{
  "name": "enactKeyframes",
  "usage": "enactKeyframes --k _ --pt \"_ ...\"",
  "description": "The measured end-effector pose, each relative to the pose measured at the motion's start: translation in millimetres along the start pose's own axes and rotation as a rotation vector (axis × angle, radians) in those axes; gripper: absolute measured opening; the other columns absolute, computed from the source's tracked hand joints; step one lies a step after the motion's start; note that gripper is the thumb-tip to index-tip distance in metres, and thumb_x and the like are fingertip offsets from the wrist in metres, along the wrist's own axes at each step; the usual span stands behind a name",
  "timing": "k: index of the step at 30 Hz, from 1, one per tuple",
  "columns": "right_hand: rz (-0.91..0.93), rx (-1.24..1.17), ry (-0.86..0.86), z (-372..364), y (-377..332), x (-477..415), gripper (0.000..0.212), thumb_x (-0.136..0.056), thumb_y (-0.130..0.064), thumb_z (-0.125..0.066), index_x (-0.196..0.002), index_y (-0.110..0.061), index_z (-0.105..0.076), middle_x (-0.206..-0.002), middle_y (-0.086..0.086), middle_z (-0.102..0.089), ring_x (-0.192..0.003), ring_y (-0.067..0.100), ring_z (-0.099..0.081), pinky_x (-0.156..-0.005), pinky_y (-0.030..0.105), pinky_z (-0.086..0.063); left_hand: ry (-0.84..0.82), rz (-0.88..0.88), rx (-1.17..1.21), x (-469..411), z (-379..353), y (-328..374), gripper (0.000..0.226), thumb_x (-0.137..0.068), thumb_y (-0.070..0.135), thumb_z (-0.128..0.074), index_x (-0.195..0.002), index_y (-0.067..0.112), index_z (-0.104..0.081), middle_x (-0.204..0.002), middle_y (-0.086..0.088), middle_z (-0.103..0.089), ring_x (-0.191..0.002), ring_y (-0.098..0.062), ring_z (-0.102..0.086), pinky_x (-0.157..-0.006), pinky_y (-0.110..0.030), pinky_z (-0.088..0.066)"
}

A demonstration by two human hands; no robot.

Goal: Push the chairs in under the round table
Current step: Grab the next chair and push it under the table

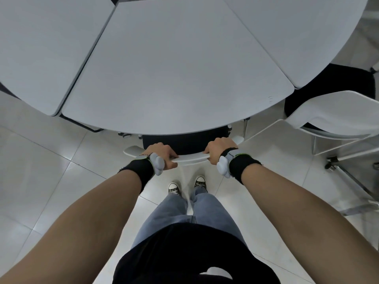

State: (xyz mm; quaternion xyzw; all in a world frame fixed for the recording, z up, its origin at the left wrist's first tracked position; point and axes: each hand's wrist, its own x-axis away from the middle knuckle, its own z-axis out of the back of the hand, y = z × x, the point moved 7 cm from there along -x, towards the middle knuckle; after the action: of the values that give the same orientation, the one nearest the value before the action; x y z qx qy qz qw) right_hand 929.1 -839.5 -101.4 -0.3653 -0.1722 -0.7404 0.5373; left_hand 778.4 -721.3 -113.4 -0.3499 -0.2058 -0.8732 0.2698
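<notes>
Left hand [162, 153] and right hand [220, 149] each curl over the top rail of the white-backed, black-seated chair [190, 159]. Its seat sits mostly beneath the near edge of the pale grey round bench [174, 68]. Push evenly with both arms, straight ahead, and stop before the backrest strikes the edge.

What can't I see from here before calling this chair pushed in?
- Head view: the gripped chair has its seat front and legs hidden under the table.
- Fingertips of the left hand and right hand: hidden behind the backrest.
- The second chair: cut off by the right edge.
- The table's far side: cut off by the top edge.
</notes>
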Motion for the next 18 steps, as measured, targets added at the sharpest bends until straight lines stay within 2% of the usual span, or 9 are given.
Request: enactKeyframes --k 9,12,15,18 --pt "-0.003 0.013 -0.029 16.4 2.0 -11.8 0.038 -0.074 -0.022 -0.064 -0.109 -0.035 -0.074 -0.098 -0.001 -0.074 -0.087 0.022 -0.068 -0.082 0.035 -0.057 -0.015 -0.021 0.013 -6.3 19.3 -5.4 0.048 -0.067 0.049 -0.052 -0.112 0.047 -0.069 -0.079 0.011 -0.074 -0.080 -0.017 -0.069 -0.061 -0.020 -0.044" --pt "-0.003 0.009 -0.022 24.3 4.4 -17.2 0.038 -0.072 -0.021 -0.064 -0.105 -0.034 -0.075 -0.096 -0.001 -0.075 -0.087 0.023 -0.068 -0.083 0.037 -0.057 -0.001 -0.041 0.030 -11.4 28.4 -7.5 0.045 -0.065 0.048 -0.052 -0.106 0.045 -0.072 -0.072 0.011 -0.073 -0.077 -0.016 -0.070 -0.061 -0.020 -0.049" --pt "-0.007 0.023 -0.036 23.5 4.9 -18.6 0.037 -0.073 -0.023 -0.065 -0.106 -0.035 -0.075 -0.095 -0.002 -0.075 -0.086 0.022 -0.068 -0.082 0.036 -0.057 0.013 -0.054 0.020 -12.9 29.8 -8.7 0.044 -0.065 0.048 -0.054 -0.104 0.042 -0.073 -0.077 0.008 -0.074 -0.076 -0.018 -0.069 -0.065 -0.022 -0.054" --pt "-0.005 0.023 -0.034 26.2 6.2 -21.6 0.035 -0.074 -0.023 -0.062 -0.105 -0.034 -0.075 -0.094 -0.003 -0.075 -0.085 0.022 -0.068 -0.081 0.035 -0.057 0.011 -0.057 0.017 -16.3 31.5 -9.4 0.045 -0.064 0.050 -0.052 -0.104 0.044 -0.072 -0.075 0.010 -0.073 -0.076 -0.017 -0.069 -0.059 -0.019 -0.049"
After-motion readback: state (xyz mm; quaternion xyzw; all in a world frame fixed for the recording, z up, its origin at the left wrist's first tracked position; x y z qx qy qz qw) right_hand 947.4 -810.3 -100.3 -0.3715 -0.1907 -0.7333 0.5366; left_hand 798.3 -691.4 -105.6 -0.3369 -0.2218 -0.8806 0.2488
